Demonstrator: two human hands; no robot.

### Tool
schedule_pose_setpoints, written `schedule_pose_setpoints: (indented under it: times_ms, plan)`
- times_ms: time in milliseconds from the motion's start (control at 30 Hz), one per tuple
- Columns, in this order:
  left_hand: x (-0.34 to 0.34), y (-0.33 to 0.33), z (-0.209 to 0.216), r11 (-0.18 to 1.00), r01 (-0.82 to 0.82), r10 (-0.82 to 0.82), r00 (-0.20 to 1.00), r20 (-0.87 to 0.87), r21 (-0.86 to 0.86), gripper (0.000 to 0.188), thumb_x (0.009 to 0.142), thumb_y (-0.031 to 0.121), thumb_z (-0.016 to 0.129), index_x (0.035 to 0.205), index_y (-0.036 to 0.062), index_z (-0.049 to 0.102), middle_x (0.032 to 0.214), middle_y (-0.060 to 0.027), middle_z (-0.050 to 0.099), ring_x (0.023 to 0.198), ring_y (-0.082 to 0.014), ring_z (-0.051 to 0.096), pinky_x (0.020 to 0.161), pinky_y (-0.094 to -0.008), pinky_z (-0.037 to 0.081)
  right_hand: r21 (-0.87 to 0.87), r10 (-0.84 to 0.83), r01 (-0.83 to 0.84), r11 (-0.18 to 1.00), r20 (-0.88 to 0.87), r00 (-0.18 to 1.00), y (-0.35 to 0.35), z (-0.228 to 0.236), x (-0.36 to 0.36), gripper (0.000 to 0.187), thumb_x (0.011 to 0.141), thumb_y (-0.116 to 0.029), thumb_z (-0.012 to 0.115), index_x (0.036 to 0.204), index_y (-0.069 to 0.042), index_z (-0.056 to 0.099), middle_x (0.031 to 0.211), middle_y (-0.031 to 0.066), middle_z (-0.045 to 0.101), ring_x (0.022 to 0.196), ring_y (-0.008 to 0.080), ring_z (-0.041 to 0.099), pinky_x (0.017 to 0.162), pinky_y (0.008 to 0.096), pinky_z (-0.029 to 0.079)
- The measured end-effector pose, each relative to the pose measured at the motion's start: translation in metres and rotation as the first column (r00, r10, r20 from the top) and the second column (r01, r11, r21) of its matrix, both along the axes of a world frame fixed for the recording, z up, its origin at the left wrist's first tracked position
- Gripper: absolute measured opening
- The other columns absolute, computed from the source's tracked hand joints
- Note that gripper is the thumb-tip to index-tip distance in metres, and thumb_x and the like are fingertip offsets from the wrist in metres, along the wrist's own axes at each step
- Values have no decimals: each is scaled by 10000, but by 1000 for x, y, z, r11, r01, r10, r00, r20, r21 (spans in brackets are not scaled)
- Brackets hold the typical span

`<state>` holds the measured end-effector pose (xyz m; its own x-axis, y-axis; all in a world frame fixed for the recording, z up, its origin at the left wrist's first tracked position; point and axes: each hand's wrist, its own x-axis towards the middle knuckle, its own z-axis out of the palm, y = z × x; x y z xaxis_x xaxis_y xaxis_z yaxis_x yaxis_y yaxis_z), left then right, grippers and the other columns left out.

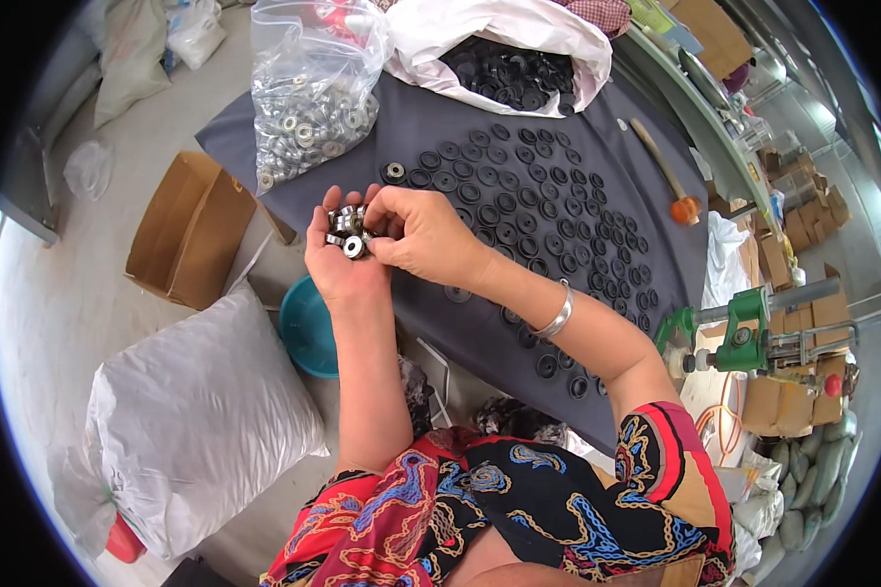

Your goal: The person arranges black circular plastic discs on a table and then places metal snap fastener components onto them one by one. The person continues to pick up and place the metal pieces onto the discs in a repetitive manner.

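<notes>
My left hand (347, 264) is cupped palm up, its fingers curled around several small silver metal bearings (353, 247). Over that palm, my right hand (426, 235) has thumb and forefinger pinched together at the bearings; the piece between the fingertips is mostly hidden. Beyond both hands, one more bearing (394, 171) sits at the near left of the rows of round black plastic rings (529, 196). These rings lie spread over a dark grey cloth (440, 338) on the table, partly behind my right forearm.
A clear bag of bearings (313, 127) and a white sack of black rings (587, 68) stand at the far side. A mallet (683, 207) lies at right, near a green press (749, 333). Left are a carton (191, 225), teal basin (306, 328) and stuffed white sack (201, 411).
</notes>
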<state>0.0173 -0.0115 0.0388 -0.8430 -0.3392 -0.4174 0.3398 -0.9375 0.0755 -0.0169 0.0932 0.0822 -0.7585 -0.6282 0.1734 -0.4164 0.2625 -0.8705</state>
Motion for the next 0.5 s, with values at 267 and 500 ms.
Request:
schedule_pose_setpoints:
  times_ms: [267,500]
  plan:
    - [-4,-3,8,967,-98,89,995,49,233,310,991,229,372,1061,-32,524,955,-188,518,1003,-392,532,990,-580,422,242,-73,155,958,-317,946,45,12,-67,205,742,-25,657,942,24,652,809,71,620,664,115,592,619,258,489]
    - [-4,1,4,982,-58,54,998,30,180,321,995,245,367,1106,-28,494,999,-193,513,1022,-397,523,972,-576,430,396,91,51,917,-332,939,36,-18,-64,193,726,-30,665,913,18,657,843,131,607,728,225,618,677,320,498]
